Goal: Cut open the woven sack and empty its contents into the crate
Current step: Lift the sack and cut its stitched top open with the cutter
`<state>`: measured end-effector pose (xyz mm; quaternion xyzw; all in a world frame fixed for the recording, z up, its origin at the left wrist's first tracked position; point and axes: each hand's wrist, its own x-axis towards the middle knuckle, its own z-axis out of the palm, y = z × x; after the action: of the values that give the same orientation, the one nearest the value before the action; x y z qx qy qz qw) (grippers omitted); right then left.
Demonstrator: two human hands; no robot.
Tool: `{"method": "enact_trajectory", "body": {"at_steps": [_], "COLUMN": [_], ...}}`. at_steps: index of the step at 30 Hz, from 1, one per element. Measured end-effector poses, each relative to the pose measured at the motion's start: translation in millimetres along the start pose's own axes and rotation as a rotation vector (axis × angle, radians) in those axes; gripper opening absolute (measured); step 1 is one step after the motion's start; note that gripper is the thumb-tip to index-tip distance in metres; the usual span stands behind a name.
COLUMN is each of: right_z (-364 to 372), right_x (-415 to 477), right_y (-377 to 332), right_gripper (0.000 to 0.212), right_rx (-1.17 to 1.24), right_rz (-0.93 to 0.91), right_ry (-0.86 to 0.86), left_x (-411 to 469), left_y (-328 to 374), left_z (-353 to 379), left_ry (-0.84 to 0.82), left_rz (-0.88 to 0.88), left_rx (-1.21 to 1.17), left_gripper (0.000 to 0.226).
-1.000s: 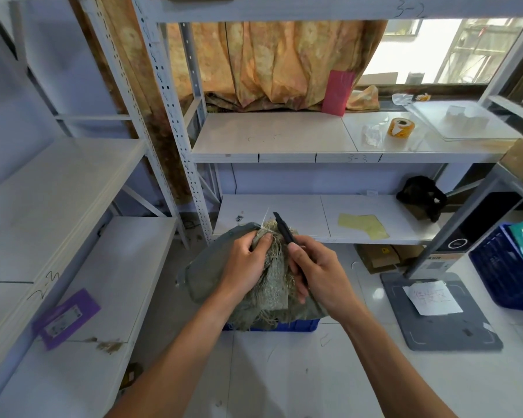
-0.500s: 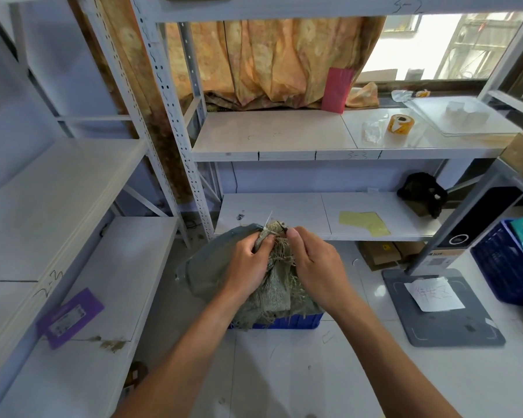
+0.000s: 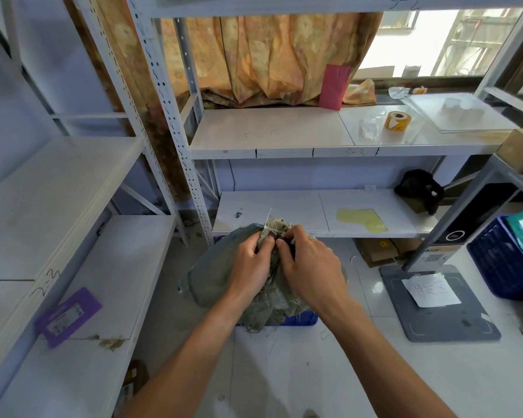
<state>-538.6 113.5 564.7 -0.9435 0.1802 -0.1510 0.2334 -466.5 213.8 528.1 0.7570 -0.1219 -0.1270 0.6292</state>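
A grey-green woven sack rests on a blue crate, of which only the front edge shows under it. The sack's frayed, bunched neck is bound with a white tie. My left hand grips the neck just below the tie. My right hand is closed against the neck from the right. A dark sliver of the black cutter shows under its fingers, with the blade hidden.
White metal shelving stands to the left and behind the sack. A purple card lies on the low left shelf. A yellow tape roll is on the upper shelf. A blue basket and a grey platform stand at right.
The black cutter stood up above my right hand a second ago. Now it is tucked down into the sack's neck. Both hands have closed in tighter on the neck.
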Motion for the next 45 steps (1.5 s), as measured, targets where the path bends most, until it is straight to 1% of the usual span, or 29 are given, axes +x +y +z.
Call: {"method": "enact_trajectory", "body": {"at_steps": [3,7,14,24,26,31,34,37,43,45], "right_z": [0,0,-2,9,10,14,14,14,11,10], "right_x": [0,-1,-1,3,3,3,4,6,15,19], "right_y": [0,-1,-2,-3,-3,-4,-6,-6,-2,3], "right_gripper": [0.024,0.025,0.026,0.026,0.025,0.025,0.026,0.026,0.030,0.033], "right_rx": [-0.013,-0.032,-0.050,-0.019,-0.033,-0.082,-0.132,-0.164,-0.253,-0.303], "right_rz": [0.005,0.027,0.036,0.069,0.064,0.046,0.032,-0.001,-0.082,-0.147], "right_ry": [0.009,0.007,-0.007,0.042,0.055,0.084,0.075,0.096,0.032,0.015], "left_x": [0,-1,-2,-1,-1,-3,-4,-2,2,4], "left_y": [-3,-6,-5,-8,-8,-5,-4,-6,-6,-3], "left_z": [1,2,0,1,2,6,8,8,3,0], "left_ry": [-0.009,-0.003,0.001,0.025,0.030,0.075,0.135,0.173,0.168,0.153], "left_rz": [0.004,0.017,0.015,0.012,0.024,0.031,0.018,0.005,0.012,0.018], "left_rx": [-0.020,-0.007,-0.007,-0.012,-0.001,0.005,-0.010,-0.012,0.026,0.036], "left_gripper": [0.030,0.025,0.024,0.033,0.025,0.022,0.022,0.026,0.038,0.038]}}
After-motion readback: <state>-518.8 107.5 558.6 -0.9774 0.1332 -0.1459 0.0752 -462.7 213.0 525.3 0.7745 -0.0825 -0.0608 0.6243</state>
